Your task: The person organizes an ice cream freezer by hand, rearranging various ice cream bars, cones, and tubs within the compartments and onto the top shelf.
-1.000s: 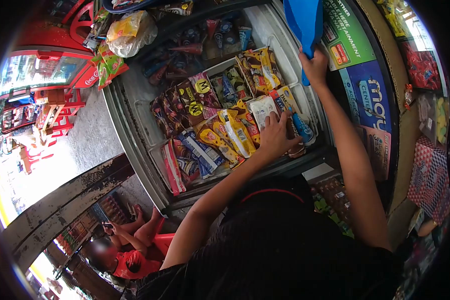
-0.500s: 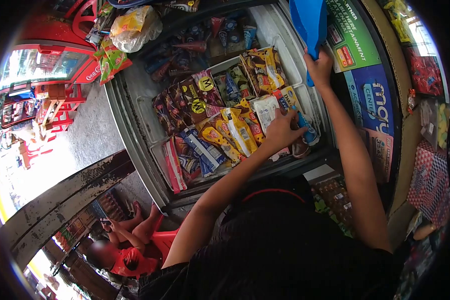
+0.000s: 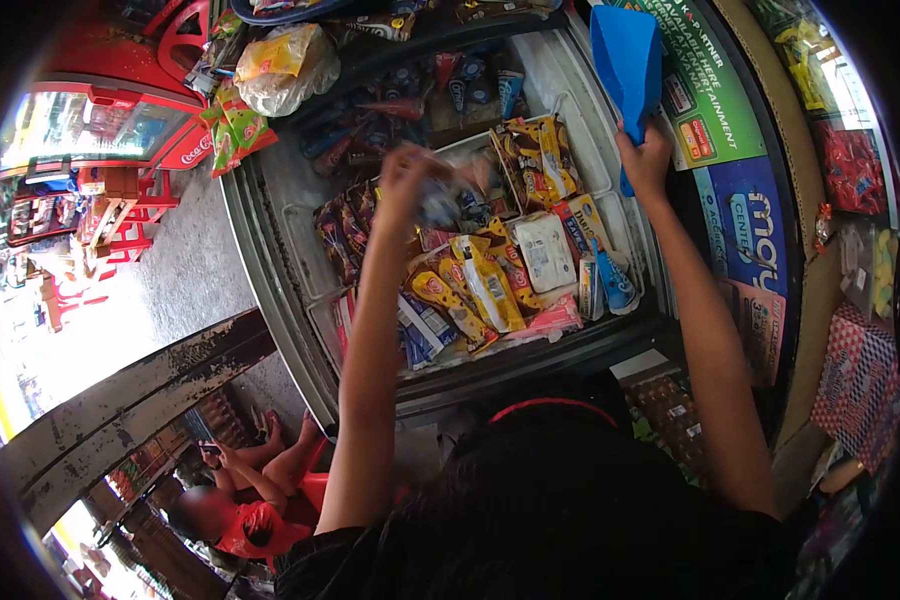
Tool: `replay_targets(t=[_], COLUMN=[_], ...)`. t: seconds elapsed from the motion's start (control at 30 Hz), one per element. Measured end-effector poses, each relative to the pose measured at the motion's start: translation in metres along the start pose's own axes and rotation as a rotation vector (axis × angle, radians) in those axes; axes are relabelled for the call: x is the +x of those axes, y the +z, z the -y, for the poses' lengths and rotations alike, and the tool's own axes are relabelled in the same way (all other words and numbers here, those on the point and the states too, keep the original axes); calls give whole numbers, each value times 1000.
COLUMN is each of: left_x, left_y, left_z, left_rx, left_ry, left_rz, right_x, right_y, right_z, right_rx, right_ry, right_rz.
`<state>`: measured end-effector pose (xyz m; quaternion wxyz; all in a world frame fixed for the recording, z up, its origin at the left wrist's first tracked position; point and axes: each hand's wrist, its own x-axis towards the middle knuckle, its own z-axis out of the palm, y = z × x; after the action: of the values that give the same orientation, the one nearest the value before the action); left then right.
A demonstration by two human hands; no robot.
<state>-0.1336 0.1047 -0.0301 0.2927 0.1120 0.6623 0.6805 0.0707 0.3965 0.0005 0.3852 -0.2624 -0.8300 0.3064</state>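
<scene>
My left hand [image 3: 402, 178] is over the middle-left of an open chest freezer [image 3: 270, 300], smeared by motion. A pale blur lies beside its fingers, and whether they grip anything does not show. My right hand [image 3: 646, 160] is closed around the handle of a blue plastic scoop [image 3: 625, 62] at the freezer's right rim. Below my left hand are ice cream packs in white baskets: yellow packs [image 3: 485, 285], brown packs [image 3: 340, 240] and a white pack [image 3: 544, 252]. A blue cone [image 3: 617, 280] lies at the near right corner.
Snack bags [image 3: 235, 125] and a plastic-wrapped bundle [image 3: 288, 70] sit at the far left rim. Posters [image 3: 720, 90] line the right side, beside hanging goods [image 3: 850, 165]. A seated person in red [image 3: 260, 525] is at lower left, near a worn wooden beam [image 3: 120, 410].
My left hand has moved from the near right basket toward the far left over the freezer. A brown item near the blue cone no longer shows there. My right hand still grips the scoop.
</scene>
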Motion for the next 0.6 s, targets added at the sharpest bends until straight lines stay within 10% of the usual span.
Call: replay_targets(t=[0.17, 0.27, 0.4, 0.5, 0.6], left_x=[40, 35, -73, -117, -124], left_y=[-21, 5, 120, 172, 183], left_z=[-31, 20, -5, 18, 21], left_rx=[73, 409, 470, 780, 1115], left_ry=[-293, 168, 79, 665, 646], left_rz=[-328, -112, 461, 639, 870], right_x=[1, 0, 0, 1, 2], right_y=[-1, -1, -1, -2, -2], right_z=[4, 4, 0, 2, 6], right_rx=[-13, -22, -47, -32, -22], right_ry=[26, 24, -27, -5, -29], right_rz=[2, 4, 6, 20, 21])
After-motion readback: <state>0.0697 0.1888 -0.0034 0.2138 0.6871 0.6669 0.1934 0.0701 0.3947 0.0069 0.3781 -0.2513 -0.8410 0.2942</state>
